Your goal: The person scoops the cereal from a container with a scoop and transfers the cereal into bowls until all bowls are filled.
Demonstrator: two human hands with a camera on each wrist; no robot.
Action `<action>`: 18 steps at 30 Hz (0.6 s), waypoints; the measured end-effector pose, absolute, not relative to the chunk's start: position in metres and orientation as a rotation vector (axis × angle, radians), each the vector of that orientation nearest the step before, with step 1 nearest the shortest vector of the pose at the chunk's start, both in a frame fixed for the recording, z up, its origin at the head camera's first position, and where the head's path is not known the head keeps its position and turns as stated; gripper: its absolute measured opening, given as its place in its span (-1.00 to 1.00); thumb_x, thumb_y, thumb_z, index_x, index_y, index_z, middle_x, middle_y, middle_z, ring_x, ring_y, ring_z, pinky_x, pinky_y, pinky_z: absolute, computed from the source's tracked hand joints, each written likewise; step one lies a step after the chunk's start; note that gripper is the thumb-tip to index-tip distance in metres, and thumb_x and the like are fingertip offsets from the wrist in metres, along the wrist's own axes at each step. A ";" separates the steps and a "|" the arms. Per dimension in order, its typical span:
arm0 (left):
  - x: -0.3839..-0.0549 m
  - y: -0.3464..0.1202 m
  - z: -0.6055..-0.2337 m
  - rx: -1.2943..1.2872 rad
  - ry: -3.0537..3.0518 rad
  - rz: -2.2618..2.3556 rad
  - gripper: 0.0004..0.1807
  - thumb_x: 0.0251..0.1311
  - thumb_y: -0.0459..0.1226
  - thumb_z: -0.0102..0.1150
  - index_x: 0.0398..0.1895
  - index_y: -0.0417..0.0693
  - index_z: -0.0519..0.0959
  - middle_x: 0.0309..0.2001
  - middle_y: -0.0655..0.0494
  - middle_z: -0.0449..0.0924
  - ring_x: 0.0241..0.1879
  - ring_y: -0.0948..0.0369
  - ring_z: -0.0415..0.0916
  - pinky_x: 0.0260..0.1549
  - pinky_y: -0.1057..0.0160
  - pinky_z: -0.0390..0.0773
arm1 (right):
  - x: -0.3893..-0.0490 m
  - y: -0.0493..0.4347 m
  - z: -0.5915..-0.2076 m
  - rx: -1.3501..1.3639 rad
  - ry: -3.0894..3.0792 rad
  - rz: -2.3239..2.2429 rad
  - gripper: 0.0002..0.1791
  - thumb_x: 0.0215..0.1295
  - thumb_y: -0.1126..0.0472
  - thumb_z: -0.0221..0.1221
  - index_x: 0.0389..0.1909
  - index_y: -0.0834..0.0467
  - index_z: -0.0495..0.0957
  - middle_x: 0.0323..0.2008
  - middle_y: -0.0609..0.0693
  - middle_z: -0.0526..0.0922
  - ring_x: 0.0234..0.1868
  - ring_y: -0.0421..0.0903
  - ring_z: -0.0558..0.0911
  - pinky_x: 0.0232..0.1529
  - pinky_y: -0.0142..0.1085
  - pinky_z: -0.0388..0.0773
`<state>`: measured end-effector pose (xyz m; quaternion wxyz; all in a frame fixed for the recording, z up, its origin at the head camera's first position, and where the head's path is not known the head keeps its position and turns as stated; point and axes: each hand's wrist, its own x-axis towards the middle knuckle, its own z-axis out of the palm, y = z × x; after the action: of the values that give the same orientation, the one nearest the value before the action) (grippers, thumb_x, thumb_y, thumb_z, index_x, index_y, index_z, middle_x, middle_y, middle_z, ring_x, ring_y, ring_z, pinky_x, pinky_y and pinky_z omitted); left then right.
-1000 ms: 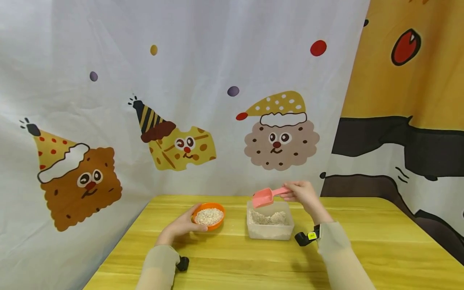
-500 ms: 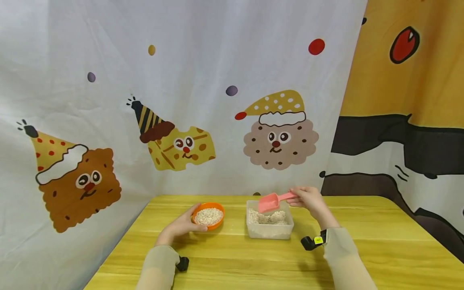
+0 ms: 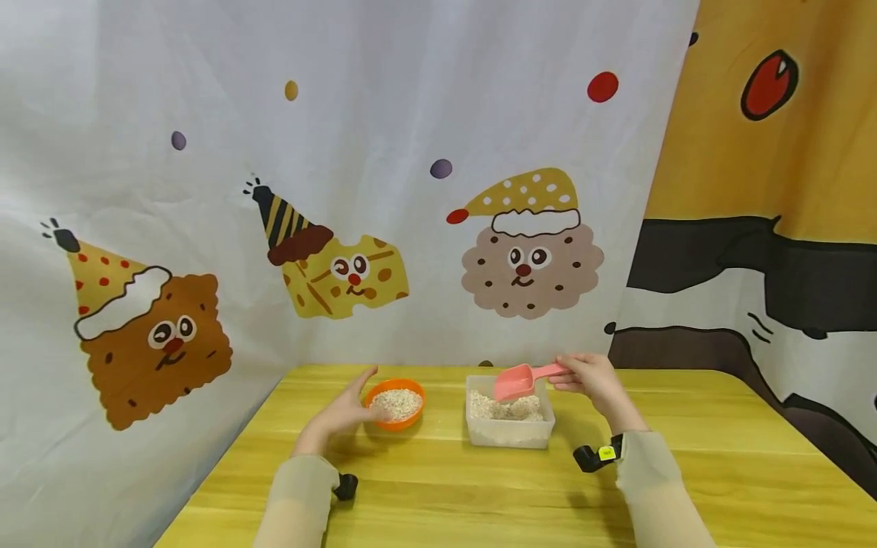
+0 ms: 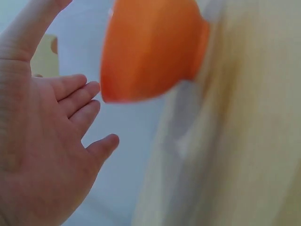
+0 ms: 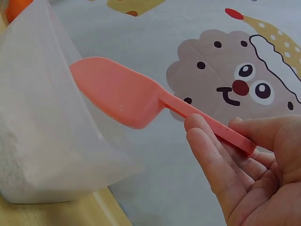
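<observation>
An orange bowl (image 3: 395, 423) filled with oat flakes (image 3: 397, 404) stands on the table's left part. Beside its left rim is my left hand (image 3: 341, 415), fingers extended and thumb apart; the left wrist view shows this hand (image 4: 56, 141) off the bowl (image 4: 150, 52). My right hand (image 3: 597, 384) pinches the handle of a pink scoop (image 3: 515, 383), whose head is over a translucent plastic box (image 3: 510, 434) holding more oats (image 3: 521, 409). Up close in the right wrist view, the scoop (image 5: 120, 92) is gripped between thumb and fingers at its handle end.
A wooden table (image 3: 438, 495) carries everything. Behind its far edge hangs a white curtain (image 3: 384, 152) printed with cartoon biscuits and cheese. The box stands right of the bowl with a gap of table between them.
My left hand has let go of the orange bowl and drawn slightly left. The scoop in my right hand has shifted a little right and lower over the box.
</observation>
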<state>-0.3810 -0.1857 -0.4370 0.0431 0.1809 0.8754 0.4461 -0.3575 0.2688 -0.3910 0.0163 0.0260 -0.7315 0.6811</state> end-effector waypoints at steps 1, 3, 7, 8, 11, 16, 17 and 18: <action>-0.381 -0.183 -0.434 0.566 2.681 1.362 0.15 -0.03 -0.04 0.47 0.56 0.06 -0.07 0.52 -0.09 -0.12 0.45 -0.16 -0.13 0.24 -0.30 0.12 | -0.357 0.270 -0.392 0.077 -2.277 2.117 -0.49 0.49 0.22 0.02 0.16 0.63 0.30 -0.37 0.10 0.70 -0.35 -0.11 0.73 -0.25 -0.30 0.64; -0.381 -0.178 -0.428 0.602 2.686 1.358 0.15 -0.02 -0.02 0.47 0.56 0.10 -0.06 0.53 -0.06 -0.13 0.46 -0.13 -0.13 0.24 -0.29 0.14 | -0.357 0.272 -0.394 0.052 -2.277 2.126 -0.50 0.49 0.21 0.02 0.16 0.61 0.31 -0.36 0.09 0.69 -0.35 -0.12 0.73 -0.25 -0.31 0.64; -0.379 -0.163 -0.418 0.686 2.682 1.333 0.16 -0.04 0.02 0.48 0.56 0.17 -0.07 0.53 -0.01 -0.14 0.47 -0.10 -0.16 0.24 -0.28 0.14 | -0.356 0.273 -0.398 0.047 -2.287 2.126 -0.51 0.49 0.22 0.01 0.16 0.60 0.31 -0.36 0.08 0.69 -0.34 -0.12 0.72 -0.24 -0.31 0.64; -0.378 -0.158 -0.415 0.705 2.682 1.322 0.16 -0.04 0.03 0.48 0.56 0.19 -0.07 0.53 0.01 -0.14 0.47 -0.09 -0.16 0.25 -0.27 0.14 | -0.356 0.272 -0.398 0.052 -2.284 2.130 -0.51 0.49 0.22 0.01 0.16 0.60 0.31 -0.36 0.09 0.69 -0.34 -0.11 0.73 -0.24 -0.30 0.64; -0.378 -0.143 -0.411 0.775 2.679 1.294 0.15 -0.03 0.03 0.47 0.56 0.23 -0.07 0.53 0.04 -0.11 0.46 -0.07 -0.11 0.25 -0.25 0.16 | -0.355 0.271 -0.397 0.064 -2.286 2.120 -0.52 0.49 0.24 0.00 0.15 0.61 0.31 -0.36 0.10 0.69 -0.35 -0.10 0.73 -0.24 -0.28 0.64; -0.378 -0.114 -0.409 0.883 2.630 1.278 0.14 -0.01 0.02 0.46 0.56 0.26 -0.09 0.53 0.05 -0.13 0.41 -0.09 0.06 0.21 -0.19 0.26 | -0.355 0.269 -0.394 0.068 -2.284 2.118 -0.51 0.49 0.23 0.02 0.16 0.61 0.31 -0.35 0.12 0.70 -0.35 -0.10 0.73 -0.24 -0.27 0.64; -0.377 -0.108 -0.408 0.899 2.621 1.268 0.15 -0.01 0.02 0.46 0.56 0.27 -0.10 0.53 0.07 -0.14 0.41 -0.07 0.04 0.23 -0.18 0.25 | -0.355 0.268 -0.393 0.069 -2.286 2.118 -0.50 0.49 0.22 0.02 0.17 0.61 0.31 -0.35 0.12 0.70 -0.35 -0.11 0.73 -0.24 -0.28 0.64; -0.377 -0.102 -0.408 0.920 2.610 1.262 0.15 -0.01 0.01 0.46 0.56 0.25 -0.11 0.54 0.06 -0.15 0.42 -0.07 0.03 0.23 -0.19 0.23 | -0.355 0.268 -0.393 0.067 -2.284 2.121 -0.50 0.48 0.22 0.03 0.17 0.61 0.31 -0.35 0.12 0.70 -0.35 -0.11 0.73 -0.24 -0.29 0.65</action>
<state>-0.3765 -0.1022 -0.4080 0.0500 0.3020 0.8571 0.4144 -0.3555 0.2679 -0.3928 0.0121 0.0215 -0.7326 0.6802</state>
